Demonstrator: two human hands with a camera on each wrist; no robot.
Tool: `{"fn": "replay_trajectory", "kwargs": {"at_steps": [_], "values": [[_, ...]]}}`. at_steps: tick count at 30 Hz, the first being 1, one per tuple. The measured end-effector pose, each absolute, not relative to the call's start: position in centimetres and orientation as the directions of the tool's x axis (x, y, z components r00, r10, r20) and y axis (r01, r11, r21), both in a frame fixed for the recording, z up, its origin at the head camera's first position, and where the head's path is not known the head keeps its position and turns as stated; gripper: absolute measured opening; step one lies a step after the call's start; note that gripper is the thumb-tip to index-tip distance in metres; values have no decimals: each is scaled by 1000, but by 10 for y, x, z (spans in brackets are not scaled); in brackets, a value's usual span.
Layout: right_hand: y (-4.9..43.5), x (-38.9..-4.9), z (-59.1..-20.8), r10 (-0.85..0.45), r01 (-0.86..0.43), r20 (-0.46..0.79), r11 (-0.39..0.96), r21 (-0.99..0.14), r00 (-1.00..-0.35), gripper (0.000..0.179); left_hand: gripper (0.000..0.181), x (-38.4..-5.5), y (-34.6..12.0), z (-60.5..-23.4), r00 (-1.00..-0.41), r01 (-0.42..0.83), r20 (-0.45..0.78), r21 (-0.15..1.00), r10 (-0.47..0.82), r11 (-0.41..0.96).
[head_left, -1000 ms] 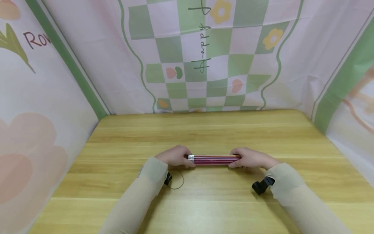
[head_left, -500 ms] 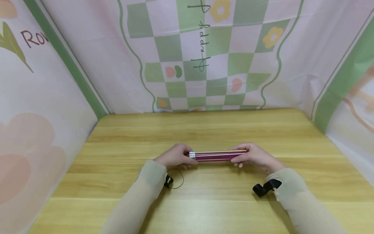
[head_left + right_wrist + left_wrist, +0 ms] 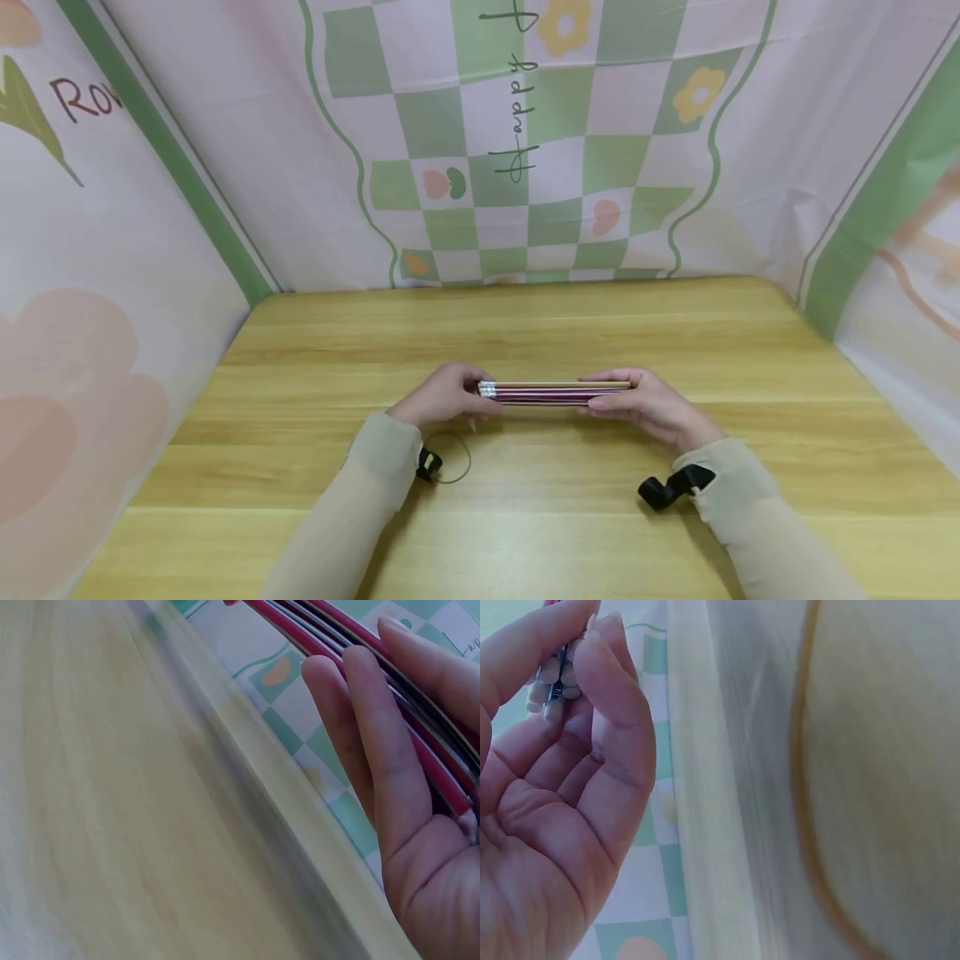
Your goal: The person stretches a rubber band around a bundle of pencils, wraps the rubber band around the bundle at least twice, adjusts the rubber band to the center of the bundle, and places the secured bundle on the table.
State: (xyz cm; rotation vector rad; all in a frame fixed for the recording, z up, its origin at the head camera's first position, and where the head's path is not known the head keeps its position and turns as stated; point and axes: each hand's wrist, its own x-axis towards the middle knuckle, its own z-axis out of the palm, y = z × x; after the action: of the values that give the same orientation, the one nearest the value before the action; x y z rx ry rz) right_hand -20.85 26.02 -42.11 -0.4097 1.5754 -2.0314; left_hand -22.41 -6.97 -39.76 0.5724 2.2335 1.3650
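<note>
A bundle of dark red striped pencils [image 3: 543, 394] lies level between both hands, a little above the table. My left hand [image 3: 441, 395] pinches the end with silver ferrules. Several white erasers [image 3: 553, 711] poke out between thumb and fingers in the left wrist view. Around the opposite end curls my right hand [image 3: 654, 408], thumb on the near side and fingers behind. The right wrist view has the pencil shafts [image 3: 439, 761] running through that hand toward its palm. From the left wrist hangs a thin brown loop [image 3: 469, 457], like a rubber band.
Under the hands is a wood-grain table [image 3: 525, 533]. A printed cloth [image 3: 495, 108] with green checks rises behind its far edge, and more printed cloth [image 3: 82, 275] lines the left side. Black camera mounts [image 3: 671, 487] sit on the wrists.
The bundle has risen slightly and shifted a little left over the last half second. My right hand's grip has changed, its wrist turned so more of the fingers show.
</note>
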Motion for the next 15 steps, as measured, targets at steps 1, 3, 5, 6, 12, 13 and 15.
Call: {"fn": "replay_trajectory", "kwargs": {"at_steps": [1,3,5,6,12,13,15], "values": [[259,-208,-421,-573,224,-81,-183,-957,-816,40,14,-224,-70,-398,-810,116,-159,900,564,420],[258,-208,-422,-562,225,-81,-192,-955,-823,39,14,-225,-69,-399,-816,124,-148,899,559,419],[256,-207,-423,-549,219,-77,-199,-955,-832,39,13,-225,-69,-400,-822,127,-142,899,552,420],[256,-207,-423,-544,219,-77,-201,-955,-836,39,13,-225,-68,-400,-824,129,-139,898,549,421],[253,-206,-423,-514,221,-90,-200,-955,-853,37,18,-224,-67,-399,-823,176,-116,879,557,443],[252,-205,-423,-511,221,-91,-199,-955,-855,36,19,-224,-67,-398,-821,188,-112,873,560,450],[251,-204,-422,-508,225,-95,-200,-954,-856,34,21,-223,-66,-397,-819,203,-108,864,564,460]]}}
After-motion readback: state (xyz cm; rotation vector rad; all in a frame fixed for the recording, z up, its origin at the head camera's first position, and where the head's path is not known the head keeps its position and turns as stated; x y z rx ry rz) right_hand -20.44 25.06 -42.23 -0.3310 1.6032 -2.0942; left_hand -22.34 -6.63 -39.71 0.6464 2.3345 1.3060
